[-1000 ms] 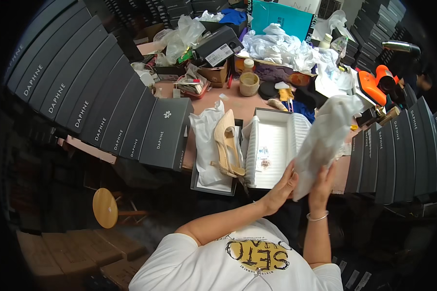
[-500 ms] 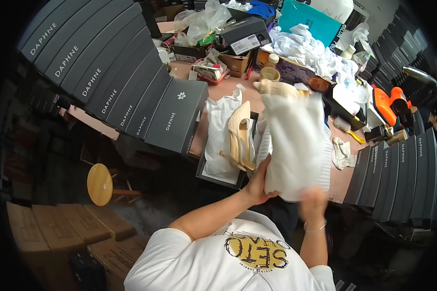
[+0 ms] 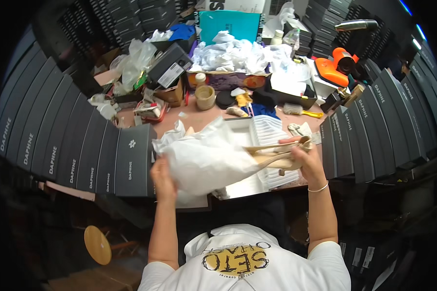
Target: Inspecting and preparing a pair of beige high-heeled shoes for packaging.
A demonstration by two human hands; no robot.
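My right hand [image 3: 310, 162] grips a beige heeled shoe [image 3: 277, 157] by its strap and heel end. The shoe's front runs into a white dust bag [image 3: 206, 157], which hides it. At the other side of the bag, my left hand [image 3: 164, 182] is closed on its left edge. Both hands hold these above the table. Beneath lies an open box with a white inside [image 3: 243, 190], and a ribbed white sheet [image 3: 272, 128] beside it. White paper [image 3: 172, 131] and a small beige tip show behind the bag, which covers most of what is underneath.
Dark grey shoe boxes stand in a row at left [image 3: 131, 160] and another at right [image 3: 357, 136]. Along the back are a box of crumpled white paper [image 3: 228, 53], a jar [image 3: 205, 97], a yellow-handled brush [image 3: 301, 110] and an orange tool [image 3: 331, 72]. A round stool [image 3: 97, 245] is lower left.
My hands have moved apart, and the white bag has turned from upright to lying sideways. My right hand now has the beige shoe at the bag's right end. The view has swung round.
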